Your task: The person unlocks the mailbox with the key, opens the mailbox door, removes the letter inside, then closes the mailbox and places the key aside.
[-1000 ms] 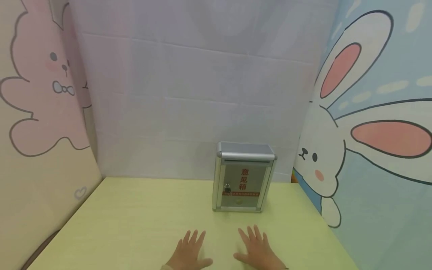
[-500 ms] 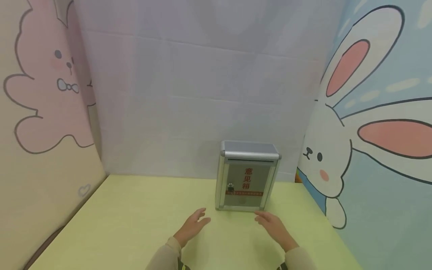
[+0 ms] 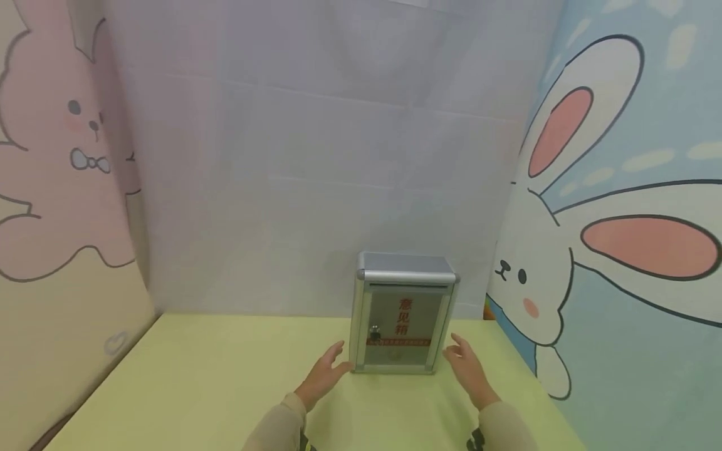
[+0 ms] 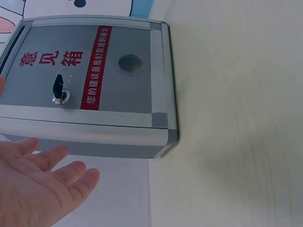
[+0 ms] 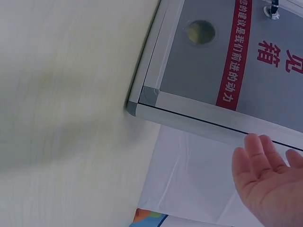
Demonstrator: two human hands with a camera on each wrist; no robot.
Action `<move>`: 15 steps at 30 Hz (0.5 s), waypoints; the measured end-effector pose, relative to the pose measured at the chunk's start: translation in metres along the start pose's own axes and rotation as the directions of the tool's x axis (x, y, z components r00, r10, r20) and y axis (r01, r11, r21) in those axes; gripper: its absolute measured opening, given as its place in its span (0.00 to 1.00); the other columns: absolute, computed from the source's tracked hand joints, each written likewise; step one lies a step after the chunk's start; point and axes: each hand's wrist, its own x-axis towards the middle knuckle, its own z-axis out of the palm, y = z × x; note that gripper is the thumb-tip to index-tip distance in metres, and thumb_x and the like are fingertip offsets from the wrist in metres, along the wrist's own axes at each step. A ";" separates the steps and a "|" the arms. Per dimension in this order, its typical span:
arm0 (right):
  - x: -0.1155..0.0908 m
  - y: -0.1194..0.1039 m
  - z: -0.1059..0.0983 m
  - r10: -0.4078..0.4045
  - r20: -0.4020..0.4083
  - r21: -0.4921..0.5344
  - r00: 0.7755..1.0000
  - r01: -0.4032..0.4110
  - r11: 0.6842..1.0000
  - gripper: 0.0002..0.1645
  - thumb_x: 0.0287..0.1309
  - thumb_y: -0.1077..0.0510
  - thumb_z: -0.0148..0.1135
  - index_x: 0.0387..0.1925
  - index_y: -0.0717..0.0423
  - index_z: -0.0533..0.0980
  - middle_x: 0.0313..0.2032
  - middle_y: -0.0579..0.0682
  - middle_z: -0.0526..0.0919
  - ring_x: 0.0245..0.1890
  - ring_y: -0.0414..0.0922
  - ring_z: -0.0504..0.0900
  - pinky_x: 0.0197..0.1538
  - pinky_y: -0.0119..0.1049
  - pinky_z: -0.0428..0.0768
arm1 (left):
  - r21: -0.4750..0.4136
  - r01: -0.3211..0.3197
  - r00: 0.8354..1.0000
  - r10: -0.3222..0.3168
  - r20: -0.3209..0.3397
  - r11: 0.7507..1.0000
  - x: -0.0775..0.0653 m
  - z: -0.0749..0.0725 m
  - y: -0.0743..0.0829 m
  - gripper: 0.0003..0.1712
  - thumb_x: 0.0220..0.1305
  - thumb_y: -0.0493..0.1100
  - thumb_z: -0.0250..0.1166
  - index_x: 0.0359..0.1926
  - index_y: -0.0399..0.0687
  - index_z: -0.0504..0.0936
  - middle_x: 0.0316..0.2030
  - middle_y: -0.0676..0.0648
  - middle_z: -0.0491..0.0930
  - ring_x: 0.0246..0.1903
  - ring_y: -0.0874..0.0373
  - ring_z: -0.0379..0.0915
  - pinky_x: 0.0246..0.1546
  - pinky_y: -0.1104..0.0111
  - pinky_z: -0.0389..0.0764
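A grey metal suggestion box (image 3: pixel 420 313) with silver edges stands upright on the pale yellow table. Red characters run down its front door, above a red strip. A small key (image 4: pixel 57 89) with a ring sits in the door lock, shown closely in the left wrist view. My left hand (image 3: pixel 321 379) is at the box's lower left side, fingers extended and loosely bent, thumb near the bottom corner. On the opposite side my right hand (image 3: pixel 468 371) has its palm turned towards the box, fingertips close to its edge. Neither hand holds anything.
The table (image 3: pixel 225 382) extends to both sides and in front of the box. Behind the box hangs a white cloth (image 3: pixel 316 219). A rabbit-printed panel (image 3: pixel 637 357) borders the right, and a pink-figure panel (image 3: pixel 68 300) borders the left.
Both hands have moved forward from the table in front of the box to its two sides, palms turning inward. The box stays in place while the head view shifts slightly.
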 end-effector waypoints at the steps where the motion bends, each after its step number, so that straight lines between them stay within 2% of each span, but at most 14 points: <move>1: 0.002 0.000 0.001 0.001 0.001 0.005 1.000 -0.001 1.000 0.35 0.69 0.56 0.47 0.69 0.70 0.50 0.59 0.73 0.66 0.59 0.67 0.66 0.58 0.62 0.65 | 0.004 -0.004 1.000 0.004 -0.005 1.000 0.001 0.000 -0.001 0.41 0.68 0.50 0.56 0.70 0.31 0.51 0.67 0.25 0.53 0.65 0.25 0.46 0.57 0.34 0.54; 5: 0.009 0.004 0.010 0.003 0.010 0.018 1.000 -0.003 1.000 0.38 0.68 0.57 0.46 0.71 0.70 0.44 0.63 0.76 0.56 0.61 0.70 0.61 0.59 0.64 0.62 | 0.019 -0.023 0.999 0.024 -0.023 1.000 0.010 0.002 -0.005 0.39 0.68 0.47 0.56 0.70 0.31 0.50 0.67 0.25 0.53 0.64 0.25 0.46 0.57 0.33 0.54; 8: 0.011 0.010 0.018 -0.005 -0.014 0.021 1.000 0.005 1.000 0.39 0.68 0.59 0.45 0.70 0.73 0.41 0.65 0.79 0.51 0.62 0.72 0.57 0.60 0.65 0.60 | 0.013 -0.025 0.999 0.026 -0.041 1.000 0.018 0.006 -0.005 0.39 0.68 0.45 0.56 0.70 0.31 0.51 0.67 0.25 0.53 0.65 0.25 0.47 0.57 0.33 0.54; 13: 0.020 0.015 0.022 -0.030 -0.077 0.023 0.997 0.032 0.999 0.41 0.66 0.61 0.45 0.69 0.77 0.38 0.64 0.81 0.49 0.63 0.75 0.53 0.62 0.65 0.56 | 0.007 -0.046 0.997 0.046 -0.054 0.999 0.028 0.009 0.003 0.38 0.68 0.44 0.56 0.70 0.31 0.51 0.67 0.25 0.53 0.65 0.25 0.47 0.57 0.34 0.55; 15: 0.025 0.014 0.021 -0.035 -0.078 0.029 0.996 0.038 0.999 0.40 0.66 0.61 0.44 0.69 0.76 0.38 0.64 0.81 0.49 0.63 0.75 0.52 0.63 0.65 0.55 | 0.011 -0.059 0.996 0.060 -0.060 0.998 0.033 0.009 0.007 0.38 0.68 0.43 0.56 0.70 0.31 0.50 0.67 0.25 0.53 0.65 0.25 0.47 0.57 0.34 0.55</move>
